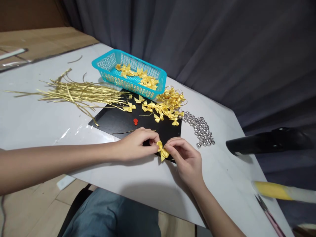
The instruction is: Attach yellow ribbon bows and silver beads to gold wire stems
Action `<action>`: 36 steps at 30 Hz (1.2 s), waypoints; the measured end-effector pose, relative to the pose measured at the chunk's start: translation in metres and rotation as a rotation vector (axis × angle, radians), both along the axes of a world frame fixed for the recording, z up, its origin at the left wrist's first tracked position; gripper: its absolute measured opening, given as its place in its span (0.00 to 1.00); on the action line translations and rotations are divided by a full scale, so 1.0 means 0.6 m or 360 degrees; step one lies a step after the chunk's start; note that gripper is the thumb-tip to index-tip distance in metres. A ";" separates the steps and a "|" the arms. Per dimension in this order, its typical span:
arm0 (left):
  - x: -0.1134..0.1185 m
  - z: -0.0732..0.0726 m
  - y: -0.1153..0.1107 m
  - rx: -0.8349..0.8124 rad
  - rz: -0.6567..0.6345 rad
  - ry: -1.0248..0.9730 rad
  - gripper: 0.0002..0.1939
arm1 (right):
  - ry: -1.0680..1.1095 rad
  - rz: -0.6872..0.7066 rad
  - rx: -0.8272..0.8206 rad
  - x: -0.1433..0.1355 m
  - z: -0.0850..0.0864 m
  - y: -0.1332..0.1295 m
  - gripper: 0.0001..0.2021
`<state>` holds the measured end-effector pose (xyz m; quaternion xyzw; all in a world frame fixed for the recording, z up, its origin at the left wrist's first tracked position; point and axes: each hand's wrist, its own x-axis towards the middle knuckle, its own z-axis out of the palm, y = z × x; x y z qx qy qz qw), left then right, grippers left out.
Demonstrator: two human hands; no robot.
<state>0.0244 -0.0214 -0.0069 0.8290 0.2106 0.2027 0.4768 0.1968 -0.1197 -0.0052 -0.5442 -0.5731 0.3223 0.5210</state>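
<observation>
A yellow ribbon bow [163, 152] is pinched between both hands above the near edge of a black mat [113, 120]. My left hand [139, 144] grips its left loop between thumb and fingers. On the other side, my right hand [185, 158] has thumb and forefinger closed at the bow's right side. A thin gold cord [123, 132] extends leftward from beneath my left hand. Several more yellow bows [159, 108] lie across the back of the mat, and a small red piece [135, 121] rests near its middle.
Behind the mat stands a turquoise basket [161, 82] holding yellow bows. Gold cords [84, 93] lie at left, silver beads [201, 130] at right. Farther right are a black cylindrical object [261, 142], a yellow-and-clear item [274, 191] and pink-handled pointed tool [270, 217].
</observation>
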 end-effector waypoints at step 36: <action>-0.002 -0.024 0.000 0.0351 0.0040 0.0177 0.05 | -0.0689 0.0155 -0.0118 0.005 -0.018 0.004 0.04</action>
